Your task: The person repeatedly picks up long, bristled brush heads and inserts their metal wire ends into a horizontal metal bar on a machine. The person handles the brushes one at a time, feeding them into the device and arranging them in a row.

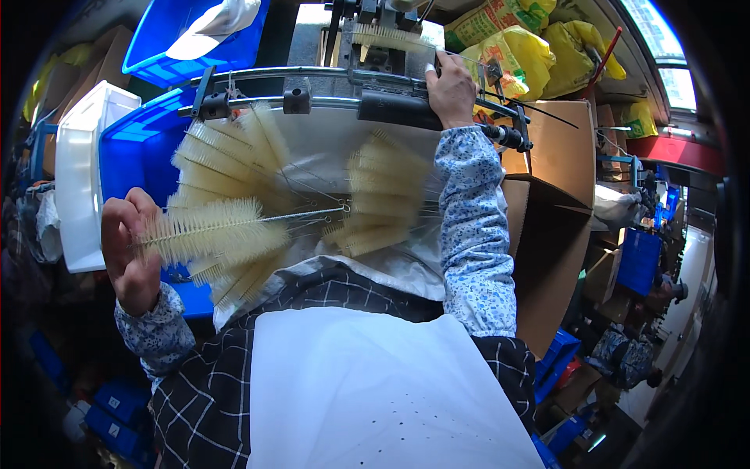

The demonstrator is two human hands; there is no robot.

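Note:
My left hand [129, 254] is closed around the tip of a pale-bristled bottle brush [207, 230], whose twisted wire stem points right and ends in a small loop. Beneath it, more such brushes [234, 160] lie fanned out on a white cloth across my lap. A second bunch of brushes [383, 195] rests to the right, with its stems pointing right. Up at the machine [383, 59], my right hand [453, 87] has its thumb and fingers bent beside the end of another brush [391, 37]. Whatever those fingers grip is hidden. Below that hand runs a black cylinder [398, 109] on the metal rails.
Blue bins [129, 148] and a white crate [78, 176] stand at the left. An open cardboard box [551, 258] is beside my right arm. Yellow sacks [508, 59] sit behind the machine. A thin dark rod [547, 112] sticks out to the right.

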